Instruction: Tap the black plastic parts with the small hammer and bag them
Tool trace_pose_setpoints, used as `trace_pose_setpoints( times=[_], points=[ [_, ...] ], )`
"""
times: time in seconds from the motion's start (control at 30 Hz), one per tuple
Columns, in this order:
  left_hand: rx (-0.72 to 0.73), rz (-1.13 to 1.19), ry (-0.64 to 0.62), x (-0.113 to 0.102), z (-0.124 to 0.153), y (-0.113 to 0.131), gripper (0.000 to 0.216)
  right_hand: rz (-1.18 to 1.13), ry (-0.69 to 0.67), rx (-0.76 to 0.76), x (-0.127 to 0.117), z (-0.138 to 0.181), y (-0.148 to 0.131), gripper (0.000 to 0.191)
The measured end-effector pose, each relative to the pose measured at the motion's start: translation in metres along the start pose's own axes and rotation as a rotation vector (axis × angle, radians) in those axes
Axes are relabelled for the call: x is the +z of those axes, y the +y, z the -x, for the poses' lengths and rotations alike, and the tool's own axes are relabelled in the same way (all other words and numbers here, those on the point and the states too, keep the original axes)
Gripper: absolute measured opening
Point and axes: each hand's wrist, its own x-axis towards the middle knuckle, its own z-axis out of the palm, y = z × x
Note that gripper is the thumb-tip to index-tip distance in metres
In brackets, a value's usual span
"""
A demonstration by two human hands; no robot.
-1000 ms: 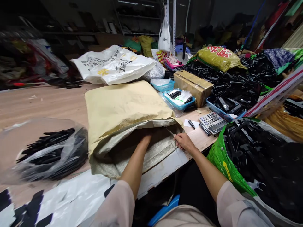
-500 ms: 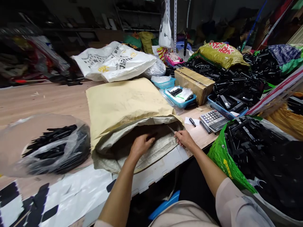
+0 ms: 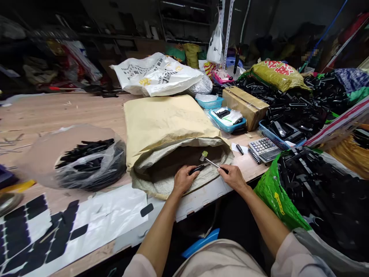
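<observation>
a tan sack point(image 3: 170, 117) lies on a wooden table point(image 3: 95, 107), its mouth gaping toward the person near the front edge, with room around both hands. the left hand point(image 3: 182, 180) grips a slim black piece point(image 3: 197, 169) at the opening; just beside it, the right hand point(image 3: 233, 177) pinches a thin metal tool point(image 3: 212, 163). a plastic bag point(image 3: 119, 154) of black parts point(image 3: 86, 156) borders the sack's left; a calculator point(image 3: 264, 149) lies near its right.

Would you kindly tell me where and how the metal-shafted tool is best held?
Probably by its dark handle, coming from the right, where the right hand holds it: the slim metal shaft slants away left toward the wider head.
</observation>
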Motion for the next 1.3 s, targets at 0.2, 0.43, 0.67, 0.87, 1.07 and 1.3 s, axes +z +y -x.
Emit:
trace_pose_setpoints(
  times=[0.2,0.43,0.67,0.87,1.07,1.3],
  points=[
    [-0.01,-0.023,-0.025,-0.001,0.001,0.005,0.029,0.176,0.015,-0.069,0.002,0.009,0.001,0.021],
    [-0.031,-0.019,-0.03,-0.003,0.001,0.005,0.03,0.192,0.001,-0.079,0.006,0.011,0.005,0.021],
    [-0.056,0.004,-0.023,-0.005,0.001,0.009,0.03,0.159,-0.024,-0.129,0.016,0.006,0.003,0.021],
    [-0.055,-0.019,-0.038,-0.004,0.002,0.007,0.029,-0.027,-0.023,0.144,0.008,-0.013,0.014,0.025],
    [0.022,0.021,-0.005,-0.003,-0.002,0.0,0.032,-0.225,-0.129,0.339,0.01,-0.033,0.023,0.031],
    [0.19,0.199,-0.02,-0.021,0.06,0.042,0.033,-0.444,-0.188,0.473,0.005,-0.04,0.028,0.032]
  ],
)
